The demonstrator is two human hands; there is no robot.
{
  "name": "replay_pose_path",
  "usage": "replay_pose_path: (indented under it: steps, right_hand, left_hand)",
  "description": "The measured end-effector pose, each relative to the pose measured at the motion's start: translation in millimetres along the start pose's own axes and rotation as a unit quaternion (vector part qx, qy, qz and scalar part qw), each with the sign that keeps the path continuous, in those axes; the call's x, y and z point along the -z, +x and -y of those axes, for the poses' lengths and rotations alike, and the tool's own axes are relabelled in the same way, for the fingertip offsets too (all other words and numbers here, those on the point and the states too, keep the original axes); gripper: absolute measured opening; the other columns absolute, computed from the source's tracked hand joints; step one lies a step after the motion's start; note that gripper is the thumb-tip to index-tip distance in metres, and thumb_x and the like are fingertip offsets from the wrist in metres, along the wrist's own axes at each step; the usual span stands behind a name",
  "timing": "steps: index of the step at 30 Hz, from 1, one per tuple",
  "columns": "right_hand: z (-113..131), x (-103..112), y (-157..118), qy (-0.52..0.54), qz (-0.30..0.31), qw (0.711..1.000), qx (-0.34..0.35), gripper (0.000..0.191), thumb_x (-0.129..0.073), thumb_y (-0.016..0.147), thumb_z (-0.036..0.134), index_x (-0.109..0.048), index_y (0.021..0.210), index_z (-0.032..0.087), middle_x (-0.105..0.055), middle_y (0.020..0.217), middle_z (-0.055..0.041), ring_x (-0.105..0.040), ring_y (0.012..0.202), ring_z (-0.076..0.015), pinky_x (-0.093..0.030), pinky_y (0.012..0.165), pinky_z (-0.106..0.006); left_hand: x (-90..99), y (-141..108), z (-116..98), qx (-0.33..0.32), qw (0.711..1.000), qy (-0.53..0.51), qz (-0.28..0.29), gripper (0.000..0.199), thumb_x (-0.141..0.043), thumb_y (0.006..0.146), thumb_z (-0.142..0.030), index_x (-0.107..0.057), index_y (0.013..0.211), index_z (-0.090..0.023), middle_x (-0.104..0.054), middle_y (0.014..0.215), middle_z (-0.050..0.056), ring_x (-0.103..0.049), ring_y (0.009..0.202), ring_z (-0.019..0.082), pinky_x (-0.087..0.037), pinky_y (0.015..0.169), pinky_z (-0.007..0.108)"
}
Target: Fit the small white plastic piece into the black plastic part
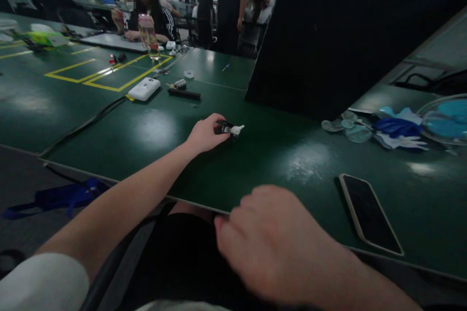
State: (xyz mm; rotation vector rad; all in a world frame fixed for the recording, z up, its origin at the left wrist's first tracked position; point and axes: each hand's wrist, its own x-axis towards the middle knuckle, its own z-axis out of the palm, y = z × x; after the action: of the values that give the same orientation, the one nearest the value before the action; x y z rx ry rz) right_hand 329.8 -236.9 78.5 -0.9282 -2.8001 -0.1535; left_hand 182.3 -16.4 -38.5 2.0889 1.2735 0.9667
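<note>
My left hand [208, 132] reaches out over the green table. Its thumb and fingers pinch a small black part [226, 128] with a metallic round spot on it. A crumpled-looking white piece [237, 129] sticks out from the right end of that part; its exact kind is too small to make out. Closer to the camera, my right hand [270, 238] is curled into a loose fist above the table's front edge, slightly blurred. Its palm and fingertips are hidden, so whatever it may hold does not show. A phone [372, 214] lies to the right of this hand.
A large black panel [321, 34] stands at the back right. Blue and white gloves [399, 131] lie beside a fan [447, 119]. Further left are a white device [144, 89], a black bar [184, 94], a bottle [149, 39] and yellow tape lines. Other people sit beyond.
</note>
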Motion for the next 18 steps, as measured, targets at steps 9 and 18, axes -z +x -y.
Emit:
replay_pose_path:
  steps: [9,18]
  right_hand:
    - [-179.7,-73.0,4.0,0.0,-0.041,0.944,-0.326,0.053,-0.044,0.095,0.047,-0.054,0.052,0.019,-0.052,0.046,-0.0004,-0.044,0.044,-0.0115,-0.032,0.055,-0.028]
    - [-217.3,-114.6,-25.4,0.157,0.05,0.84,-0.517,0.047,-0.048,0.088,0.063,-0.069,0.079,0.022,-0.069,0.074,-0.0055,-0.063,0.064,-0.0203,-0.044,0.054,-0.031]
  left_hand:
    - [125.4,-27.3,92.5,0.078,0.979,0.145,-0.12,0.056,-0.072,0.074,-0.035,-0.056,0.126,-0.024,-0.072,0.115,0.006,-0.071,0.092,0.022,-0.056,0.08,0.033]
    - [196.2,-55.4,150.1,0.066,0.92,0.348,-0.167,0.051,-0.064,0.079,-0.028,-0.057,0.13,-0.025,-0.061,0.13,0.01,-0.064,0.108,0.027,-0.051,0.091,0.038]
